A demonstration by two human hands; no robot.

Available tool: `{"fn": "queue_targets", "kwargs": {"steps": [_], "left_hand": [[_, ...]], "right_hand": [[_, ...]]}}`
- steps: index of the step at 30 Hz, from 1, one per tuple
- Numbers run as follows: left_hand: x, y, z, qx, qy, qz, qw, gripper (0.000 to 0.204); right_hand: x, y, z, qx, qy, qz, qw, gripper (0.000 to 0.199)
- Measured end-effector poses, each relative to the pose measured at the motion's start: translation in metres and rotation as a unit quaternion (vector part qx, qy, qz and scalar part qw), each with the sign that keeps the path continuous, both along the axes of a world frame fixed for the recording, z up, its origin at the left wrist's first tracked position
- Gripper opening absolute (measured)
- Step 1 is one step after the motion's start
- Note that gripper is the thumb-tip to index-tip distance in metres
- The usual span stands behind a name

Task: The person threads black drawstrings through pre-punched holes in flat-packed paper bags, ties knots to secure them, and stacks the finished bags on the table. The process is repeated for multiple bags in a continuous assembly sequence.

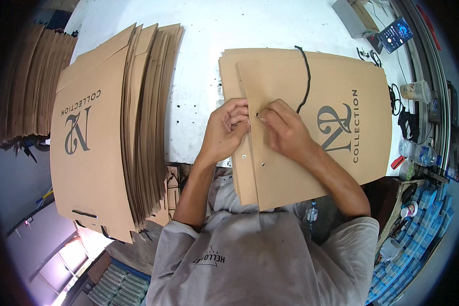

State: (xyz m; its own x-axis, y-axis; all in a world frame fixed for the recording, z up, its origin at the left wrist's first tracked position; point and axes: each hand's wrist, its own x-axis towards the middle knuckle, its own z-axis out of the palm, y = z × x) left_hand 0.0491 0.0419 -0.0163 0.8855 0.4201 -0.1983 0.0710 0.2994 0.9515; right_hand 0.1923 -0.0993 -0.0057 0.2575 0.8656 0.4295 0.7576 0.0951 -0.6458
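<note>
A flat brown paper bag (311,168) with dark print lies on top of a few others in front of me, its open edge facing left. My left hand (227,127) is at that edge with curled fingers, the fingertips partly hidden by the paper. Over the upper eyelet, my right hand (288,130) pinches the end of a black cord (308,76); a bit of black shows at the hole. The rest of the cord curves over the bag towards its far edge. A lower metal eyelet (263,164) has no cord in it.
To the left stands a thick stack of brown bags (94,173), some with black cord handles. More brown bags (30,81) stand further left. On the right of the white table (199,66) are a phone (396,34), a plastic cup (414,91) and loose black cords (394,97).
</note>
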Motion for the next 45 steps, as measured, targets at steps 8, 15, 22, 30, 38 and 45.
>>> {"fn": "queue_targets", "kwargs": {"steps": [8,15,22,30,38,45], "left_hand": [[-0.001,0.001,0.000,-0.011,-0.018,-0.004,1.000,0.041],[-0.001,-0.001,-0.001,0.019,-0.027,-0.003,0.999,0.040],[-0.014,-0.005,0.014,0.155,0.059,0.064,0.984,0.037],[-0.045,-0.012,0.031,0.112,0.009,0.083,0.990,0.034],[-0.019,-0.009,0.039,-0.093,0.071,0.024,0.993,0.062],[-0.026,-0.026,0.019,-0.030,0.062,0.104,0.992,0.057]], "right_hand": [[-0.003,0.006,0.010,-0.055,0.058,-0.024,0.997,0.011],[0.005,0.002,0.012,-0.065,0.115,0.002,0.991,0.010],[0.007,-0.004,0.033,-0.136,0.186,-0.027,0.973,0.012],[-0.031,-0.001,0.023,-0.014,0.149,-0.046,0.988,0.011],[-0.038,-0.011,0.031,0.057,0.024,0.003,0.998,0.016],[-0.054,0.012,0.025,-0.021,0.258,-0.130,0.957,0.010]]}}
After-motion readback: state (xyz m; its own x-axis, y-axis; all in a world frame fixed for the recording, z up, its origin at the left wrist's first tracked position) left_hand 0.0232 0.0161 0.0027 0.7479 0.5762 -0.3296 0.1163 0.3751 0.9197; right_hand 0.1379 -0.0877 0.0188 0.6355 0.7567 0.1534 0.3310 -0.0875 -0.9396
